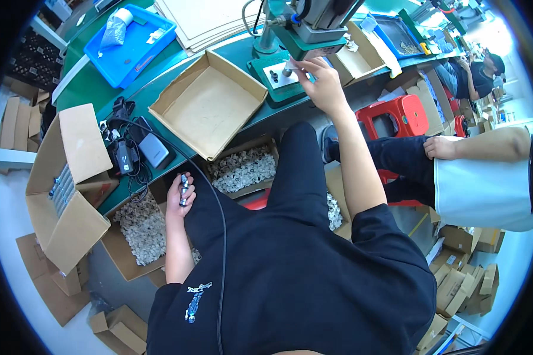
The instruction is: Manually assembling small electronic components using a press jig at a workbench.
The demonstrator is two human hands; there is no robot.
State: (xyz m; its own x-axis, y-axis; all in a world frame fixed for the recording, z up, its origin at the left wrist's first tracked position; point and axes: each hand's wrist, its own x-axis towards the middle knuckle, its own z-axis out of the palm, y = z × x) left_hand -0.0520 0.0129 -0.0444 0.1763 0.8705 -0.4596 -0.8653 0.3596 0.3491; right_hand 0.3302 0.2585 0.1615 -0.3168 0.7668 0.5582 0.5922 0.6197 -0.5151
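My left hand (180, 196) is closed around several small shiny metal cylindrical parts (185, 188), held low beside my left thigh. At the bench, my right hand (320, 83) reaches to the green press (305, 47), its thumb and forefinger pinched together under the press head. What lies between those fingertips is too small to make out. Just beside them, a round metal piece (287, 72) stands on the pale metal fixture plate (281, 78) of the press base. An open shallow cardboard tray (210, 97) rests at the bench edge, between my two hands.
Cardboard boxes of small whitish parts (243, 168) stand below the bench. A power bank (154, 151) with tangled cables lies left, near an open carton (80, 148). A blue tray (130, 53) sits farther back. Red stools (400, 115) and a person in a pale apron (479, 189) are right.
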